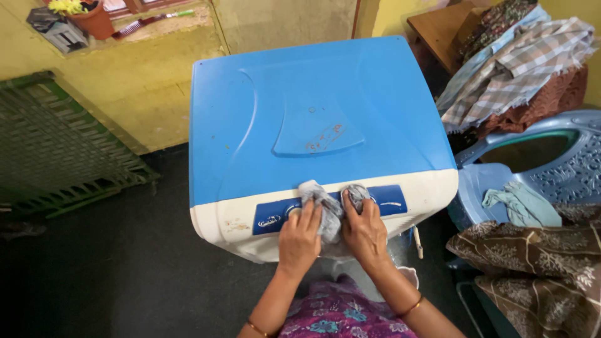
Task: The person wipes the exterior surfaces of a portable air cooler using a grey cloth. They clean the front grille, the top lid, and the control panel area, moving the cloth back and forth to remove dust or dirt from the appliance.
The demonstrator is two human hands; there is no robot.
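A box-shaped appliance with a blue top (319,112) and a white front edge stands before me. Along that edge runs a dark blue control panel (269,220). A crumpled grey cloth (330,206) lies pressed on the panel's middle. My left hand (299,238) grips the cloth's left part, fingers curled over it. My right hand (365,228) presses the cloth's right part against the panel. Both hands touch each other's side of the cloth, close together.
A blue plastic chair (551,169) with a small pale cloth (523,205) stands at the right, brown patterned fabric (532,256) below it. Checked clothes (519,62) are heaped behind. A green crate (56,150) leans on the yellow wall at left. Dark floor lies around.
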